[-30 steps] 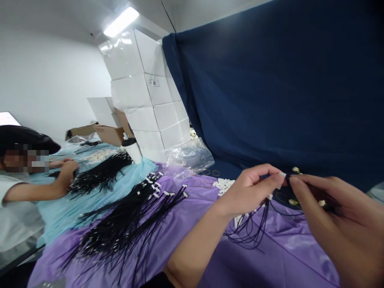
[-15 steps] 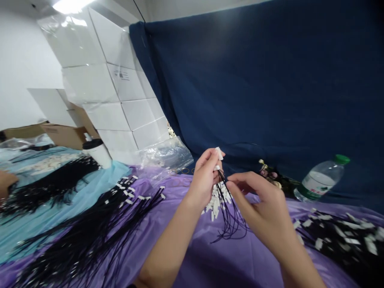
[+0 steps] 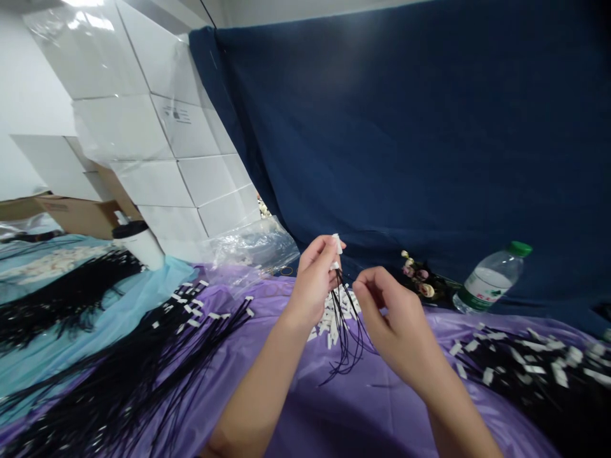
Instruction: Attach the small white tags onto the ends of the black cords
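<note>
My left hand (image 3: 315, 273) is raised above the table, its fingers closed round a small bunch of black cords (image 3: 340, 318) with white plastic end pieces (image 3: 337, 245). The end pieces stick up past the thumb and fingertips, and the cords hang in loose loops below. Just right of the cords is my right hand (image 3: 394, 312), thumb and forefinger brought together in a pinch. Whatever lies between those fingertips is too small to make out. Behind the hanging cords lies a pile of loose white plastic pieces (image 3: 329, 324) on the purple cloth (image 3: 353, 407).
Bundles of black cords with white ends lie to the left (image 3: 143, 356) and to the right (image 3: 539, 375). A water bottle (image 3: 491, 280) leans by dried flowers (image 3: 420, 277). Beyond are a white cup (image 3: 140, 245), stacked white boxes (image 3: 138, 127) and a dark blue curtain (image 3: 382, 127).
The view has shifted slightly, so most things appear farther left. My right hand's fingers have drawn closer together, while my left hand keeps hold of the cords. Another person's hand at far left has gone from view.
</note>
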The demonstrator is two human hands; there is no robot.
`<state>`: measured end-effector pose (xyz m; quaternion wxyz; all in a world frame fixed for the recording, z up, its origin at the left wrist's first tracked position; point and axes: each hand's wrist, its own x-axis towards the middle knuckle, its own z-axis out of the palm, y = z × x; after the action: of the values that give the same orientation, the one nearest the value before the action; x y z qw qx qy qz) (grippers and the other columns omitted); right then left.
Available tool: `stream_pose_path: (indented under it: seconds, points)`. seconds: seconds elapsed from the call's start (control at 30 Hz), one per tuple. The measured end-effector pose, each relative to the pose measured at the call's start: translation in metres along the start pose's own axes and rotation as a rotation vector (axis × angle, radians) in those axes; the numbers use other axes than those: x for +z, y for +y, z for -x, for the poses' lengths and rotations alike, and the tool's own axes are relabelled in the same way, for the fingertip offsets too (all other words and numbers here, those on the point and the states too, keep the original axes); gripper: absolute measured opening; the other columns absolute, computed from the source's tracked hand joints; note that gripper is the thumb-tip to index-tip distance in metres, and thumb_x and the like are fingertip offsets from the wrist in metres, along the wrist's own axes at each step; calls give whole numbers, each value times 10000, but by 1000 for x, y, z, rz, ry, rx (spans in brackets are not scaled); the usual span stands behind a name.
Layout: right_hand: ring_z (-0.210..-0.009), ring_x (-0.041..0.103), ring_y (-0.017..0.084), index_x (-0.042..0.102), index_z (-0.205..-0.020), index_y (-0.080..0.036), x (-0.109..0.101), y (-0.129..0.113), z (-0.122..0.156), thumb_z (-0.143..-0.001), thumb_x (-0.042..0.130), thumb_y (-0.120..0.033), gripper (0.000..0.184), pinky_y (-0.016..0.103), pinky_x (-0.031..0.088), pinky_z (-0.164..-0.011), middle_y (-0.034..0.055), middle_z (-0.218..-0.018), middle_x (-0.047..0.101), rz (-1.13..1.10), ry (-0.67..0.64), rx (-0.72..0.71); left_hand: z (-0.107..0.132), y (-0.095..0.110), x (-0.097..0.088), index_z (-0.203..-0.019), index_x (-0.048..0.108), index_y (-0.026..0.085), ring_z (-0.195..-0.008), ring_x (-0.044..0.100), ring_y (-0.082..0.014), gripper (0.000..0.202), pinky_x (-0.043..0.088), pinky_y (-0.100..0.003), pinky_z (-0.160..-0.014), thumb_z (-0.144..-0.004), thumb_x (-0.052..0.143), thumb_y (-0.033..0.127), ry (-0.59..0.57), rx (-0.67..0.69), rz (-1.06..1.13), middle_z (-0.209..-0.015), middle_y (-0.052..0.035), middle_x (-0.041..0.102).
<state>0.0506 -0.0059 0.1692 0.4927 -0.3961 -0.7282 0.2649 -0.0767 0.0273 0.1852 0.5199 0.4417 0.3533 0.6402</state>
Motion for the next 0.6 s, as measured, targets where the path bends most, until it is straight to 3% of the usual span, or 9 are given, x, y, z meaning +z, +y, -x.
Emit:
stream_pose_path:
  seconds: [0.1, 0.17, 0.23, 0.3, 0.37, 0.43, 0.53, 0.6]
  points:
    - [-430, 324, 79, 504, -911, -210, -12, 6, -6, -917, 488, -357, 148, 215, 340, -425, -89, -574, 352, -459, -171, 219, -2, 1, -3, -827, 567, 180, -418, 278, -21, 304, 177, -143, -398, -839, 597, 482, 48, 15, -85, -584, 70, 351]
    - [-407, 329, 76, 514, -933, -218, -24, 12, -12, -882, 523, -370, 160, 233, 387, -426, -88, -586, 376, -722, -238, 306, -4, 1, -5, -816, 566, 183, -416, 291, -24, 311, 191, -146, -406, -827, 606, 491, 72, 12, -122, -578, 70, 353]
    - [-451, 422, 86, 540, -889, -217, -36, 21, -19, -816, 600, -349, 163, 254, 437, -466, -55, -652, 467, -833, -183, 312, -6, 0, -7, -812, 566, 184, -414, 290, -25, 323, 194, -147, -410, -815, 614, 504, 82, -6, -141, -573, 73, 348]
    - [-512, 479, 94, 564, -885, -216, -42, 29, -25, -777, 659, -357, 201, 259, 466, -506, -32, -713, 512, -868, -23, 306, -8, -1, -8, -810, 566, 184, -412, 280, -21, 335, 187, -145, -413, -809, 615, 515, 74, -22, -151, -575, 75, 339]
    - [-491, 431, 72, 581, -886, -218, -43, 35, -29, -799, 669, -391, 213, 237, 460, -510, -54, -674, 463, -886, 182, 280, -10, -3, -9, -812, 566, 183, -411, 267, -17, 338, 174, -144, -415, -813, 608, 518, 52, -30, -161, -582, 76, 337]
    - [-467, 368, 55, 598, -856, -219, -45, 39, -31, -845, 644, -414, 201, 217, 450, -514, -77, -625, 384, -882, 457, 177, -10, -4, -9, -811, 565, 183, -411, 259, -17, 335, 162, -146, -414, -820, 599, 516, 32, -34, -174, -582, 76, 329]
    - [-555, 463, 75, 646, -841, -235, -58, 39, -31, -882, 610, -422, 195, 245, 491, -584, -48, -692, 439, -845, 890, -24, -10, -2, -8, -805, 562, 182, -416, 256, -22, 328, 159, -153, -416, -830, 592, 507, 24, -47, -196, -573, 77, 311]
    - [-560, 470, 86, 686, -842, -271, -73, 37, -27, -906, 568, -443, 217, 243, 470, -555, -36, -689, 426, -834, 920, -70, -9, -1, -7, -800, 562, 179, -423, 255, -24, 324, 166, -156, -422, -838, 587, 499, 18, -54, -211, -574, 75, 309]
